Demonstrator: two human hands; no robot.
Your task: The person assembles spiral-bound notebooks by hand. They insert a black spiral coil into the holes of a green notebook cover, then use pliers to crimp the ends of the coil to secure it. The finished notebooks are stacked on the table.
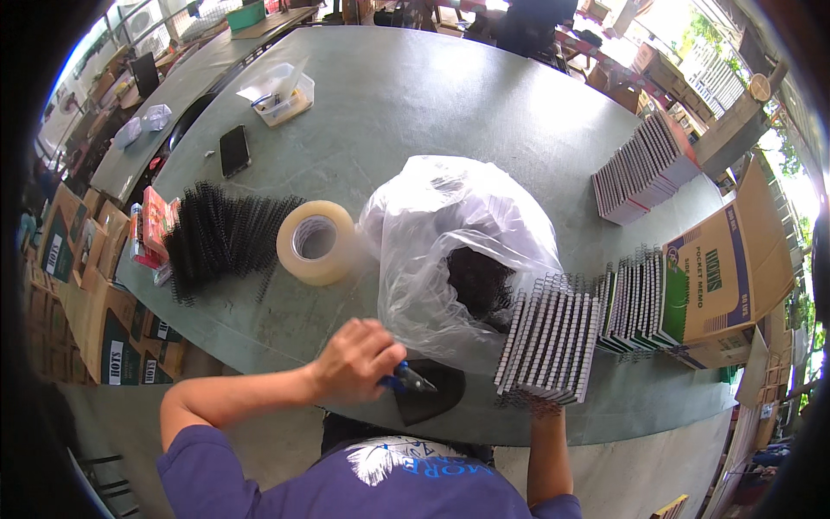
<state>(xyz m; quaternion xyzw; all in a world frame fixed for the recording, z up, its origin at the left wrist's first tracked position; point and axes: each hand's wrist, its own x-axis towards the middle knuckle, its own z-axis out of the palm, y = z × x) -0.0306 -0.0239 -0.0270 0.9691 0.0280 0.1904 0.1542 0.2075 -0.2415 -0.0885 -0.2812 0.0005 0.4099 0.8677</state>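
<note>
My left hand is closed around a small pair of pliers with blue handles and a dark jaw tip pointing right. Under the tip, a dark curved flat piece lies at the table's near edge. My right hand is at the near end of a stack of spiral notebooks; coils and books hide its fingers. Just beyond, a clear plastic bag lies open with a bundle of black coils inside.
A large tape roll and loose black spiral coils lie to the left. Farther back are a phone and a plastic tub. On the right stand more notebooks, a carton and another notebook stack.
</note>
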